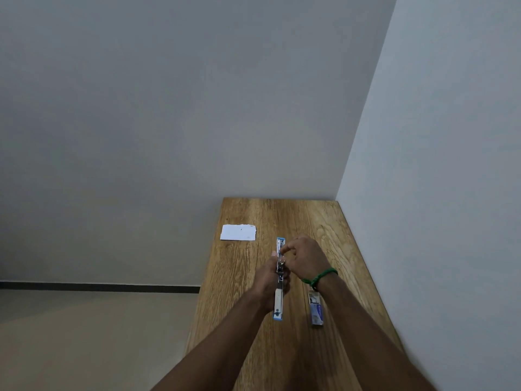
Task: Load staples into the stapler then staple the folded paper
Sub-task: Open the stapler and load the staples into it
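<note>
A narrow wooden worktop (310, 221) runs away from the person into a corner of plain grey walls, with pale floor and a dark skirting strip to its left. The stapler (279, 280) sits between the two hands over the middle of the worktop, opened out flat, its long axis running straight away from the person: the blue-edged far end points toward the back wall, the white near end toward the person. The left hand (272, 280) is wrapped around the stapler's middle from the left side, clamped on it. The right hand (306, 256), with a green band (321, 276) on its wrist, reaches in from the right, fingertips pinched together at the metal channel just beyond the left hand; whether they hold staples is too small to tell. A small staple box (316, 310) lies on the worktop under the right wrist, apart from the stapler. The folded paper (238, 232) lies beyond and left of the left hand, at the worktop's left edge, nothing covering it.
</note>
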